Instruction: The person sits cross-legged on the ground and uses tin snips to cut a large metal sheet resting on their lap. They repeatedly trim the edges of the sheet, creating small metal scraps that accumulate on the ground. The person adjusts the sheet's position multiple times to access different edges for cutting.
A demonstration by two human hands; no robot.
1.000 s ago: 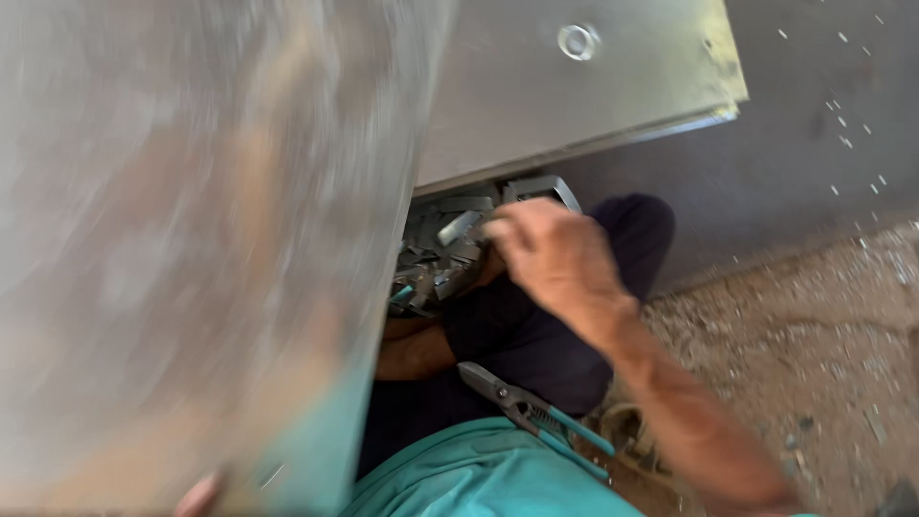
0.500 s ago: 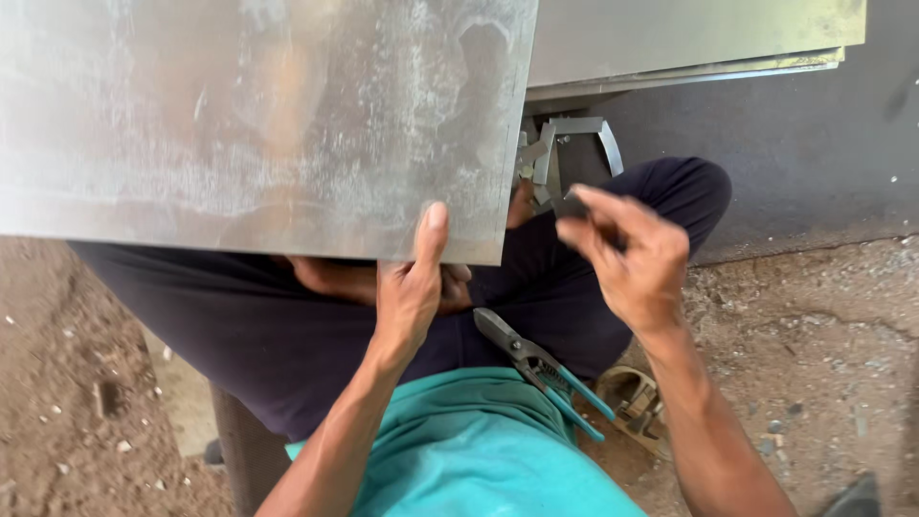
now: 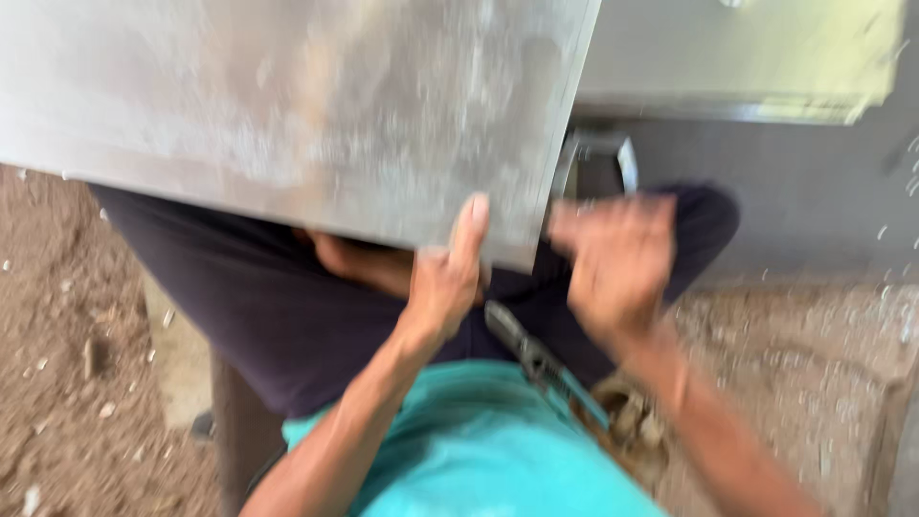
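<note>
Gripping the lower edge of one large metal sheet point(image 3: 287, 105), the left hand point(image 3: 445, 282) has its thumb laid flat up the front face and its fingers curled shut behind the edge. That sheet is dull grey, flat and scuffed, and it fills the upper left of the view above the person's lap. A second metal panel point(image 3: 737, 57), paler with a yellowish cast, lies behind it at upper right, and one bent metal bracket point(image 3: 598, 158) shows just below that panel. The right hand point(image 3: 617, 263) is blurred beside the sheet's lower right corner; I cannot tell whether its fingers are apart or closed on anything. One pair of pliers point(image 3: 541, 364) with blue grips lies across the lap, on dark trousers near a teal shirt. Rough, crumbly dirt ground point(image 3: 57, 383) lies on both sides.
</note>
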